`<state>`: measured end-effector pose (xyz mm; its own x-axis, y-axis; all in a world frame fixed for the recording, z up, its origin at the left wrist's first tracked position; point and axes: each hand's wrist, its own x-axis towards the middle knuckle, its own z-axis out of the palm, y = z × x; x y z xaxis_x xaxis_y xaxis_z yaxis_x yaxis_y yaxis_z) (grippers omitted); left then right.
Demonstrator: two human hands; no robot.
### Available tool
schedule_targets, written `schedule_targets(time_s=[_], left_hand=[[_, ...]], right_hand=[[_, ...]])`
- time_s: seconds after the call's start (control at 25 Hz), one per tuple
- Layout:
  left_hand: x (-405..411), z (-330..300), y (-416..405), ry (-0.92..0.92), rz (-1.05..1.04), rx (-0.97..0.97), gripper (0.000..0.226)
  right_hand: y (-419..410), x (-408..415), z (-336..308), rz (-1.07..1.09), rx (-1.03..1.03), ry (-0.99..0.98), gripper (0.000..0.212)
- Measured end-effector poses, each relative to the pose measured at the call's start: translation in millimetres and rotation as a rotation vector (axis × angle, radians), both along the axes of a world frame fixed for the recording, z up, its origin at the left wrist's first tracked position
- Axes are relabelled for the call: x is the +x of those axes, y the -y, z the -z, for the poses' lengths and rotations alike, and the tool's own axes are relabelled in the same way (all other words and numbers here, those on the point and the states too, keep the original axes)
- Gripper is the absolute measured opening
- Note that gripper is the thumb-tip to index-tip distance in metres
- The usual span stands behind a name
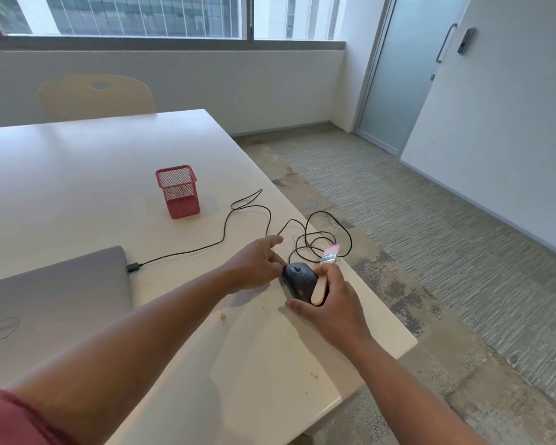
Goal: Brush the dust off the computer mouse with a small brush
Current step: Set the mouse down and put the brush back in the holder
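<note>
Dust-brushing looked to be under way near the desk's right edge, where the black corded computer mouse (297,279) sat close to the near right corner of the white desk (77,175). The left hand (257,264) rested against the mouse's left side, fingers curled at its flank — most likely to steady it so it would not slide under the brush strokes; how firmly they gripped could not be made out. The right hand (329,305) was wrapped around the pale wooden handle of a small flat brush with a metal ferrule and pink bristles (329,253), the handle crossing the mouse's right side and the bristles pointing up and away toward the desk's right edge, lifted clear of the mouse. That angle suggested a stroke flicking debris off toward the floor rather than back across the desk.

The mouse's black cable (254,213) ran in loose loops along the right edge and back to a plug in the side of a closed grey laptop (52,300) at the near left. A red mesh pen holder (178,191) stood well apart, toward the middle of the desk. Small brownish crumbs (222,317) lay on the desk just left of the mouse — probably what had come off it.
</note>
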<state>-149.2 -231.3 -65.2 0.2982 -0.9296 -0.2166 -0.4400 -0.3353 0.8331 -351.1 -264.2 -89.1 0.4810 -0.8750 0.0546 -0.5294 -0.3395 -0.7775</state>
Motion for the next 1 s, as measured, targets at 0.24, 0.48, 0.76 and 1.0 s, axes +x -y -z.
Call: schedule_targets(time_s=[0.24,0.48,0.76,1.0], left_hand=[[13.4,-3.0,-15.6,0.147,-0.032,-0.048,0.066],[72.1,-23.4,-52.9,0.269,-0.286,-0.352,0.051],[159.3,-21.7,-90.5,0.328,-0.470,-0.406,0.077],[204.7,-4.7,-72.0,0.137,-0.501,-0.275,0.109]], right_hand=[[-10.3,-5.9,-15.6,0.099,-0.276,0.111,0.059],[-17.4,43.4,-51.1,0.126,-0.395,0.203,0.016],[-21.5,138.2,-93.1,-0.118,-0.046,0.535,0.036],[13.5,218.7,-114.1,-0.235,0.247,0.598,0.019]])
